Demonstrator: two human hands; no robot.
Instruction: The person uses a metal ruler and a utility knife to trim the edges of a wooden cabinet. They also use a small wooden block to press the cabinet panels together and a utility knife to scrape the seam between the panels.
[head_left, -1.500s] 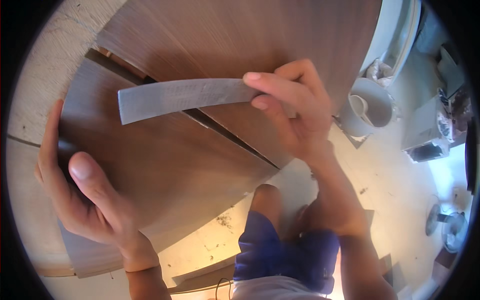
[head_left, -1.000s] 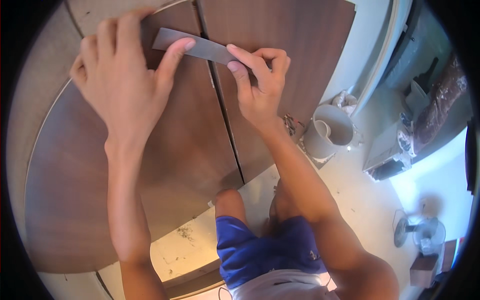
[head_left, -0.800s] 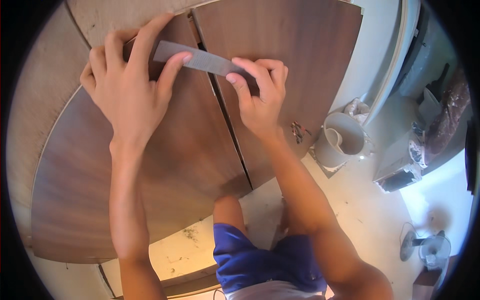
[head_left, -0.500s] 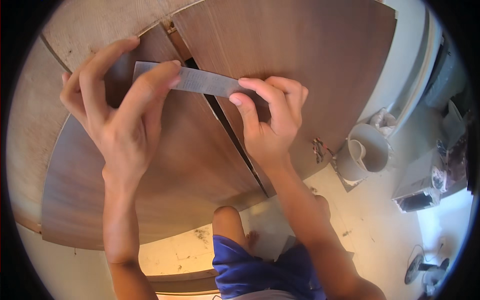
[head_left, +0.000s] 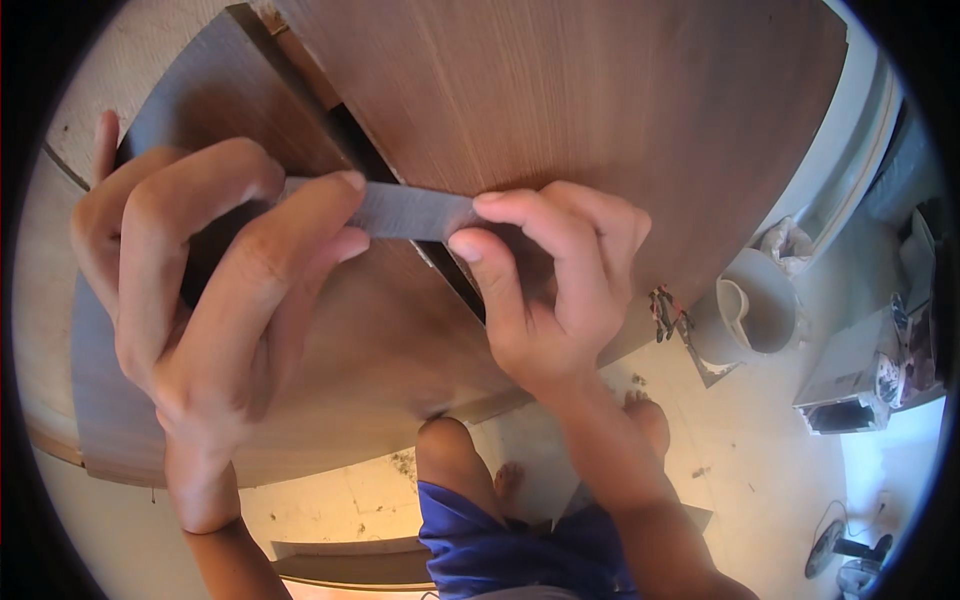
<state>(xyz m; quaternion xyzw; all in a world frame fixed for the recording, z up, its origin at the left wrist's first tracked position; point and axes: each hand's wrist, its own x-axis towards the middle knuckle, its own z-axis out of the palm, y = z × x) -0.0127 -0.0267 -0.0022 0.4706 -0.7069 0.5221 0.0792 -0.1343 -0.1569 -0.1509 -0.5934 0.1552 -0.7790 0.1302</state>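
Your left hand (head_left: 205,290) and right hand (head_left: 565,290) pinched the grey strip (head_left: 412,210) between thumb and fingers, the left fingers partly covering its left end. Its long axis ran left to right, dipping slightly rightward, above and across the dark gap between two brown panels (head_left: 600,100). Past your right hand were a red-and-black tool (head_left: 660,313) and a grey bucket (head_left: 775,310).

The grey strip (head_left: 420,210), with the left hand (head_left: 215,285) and right hand (head_left: 560,275) at its ends, bars the way across the dark gap (head_left: 362,142) between the wood-grain panels. Below it — over the left panel (head_left: 400,350), between the wrists — a hand could pass. The right panel (head_left: 620,90) leaves broad room beyond the fingers; a red-and-black tool (head_left: 661,312) and grey bucket (head_left: 775,305) obstruct its lower right side, a bent knee (head_left: 450,450) the near edge.
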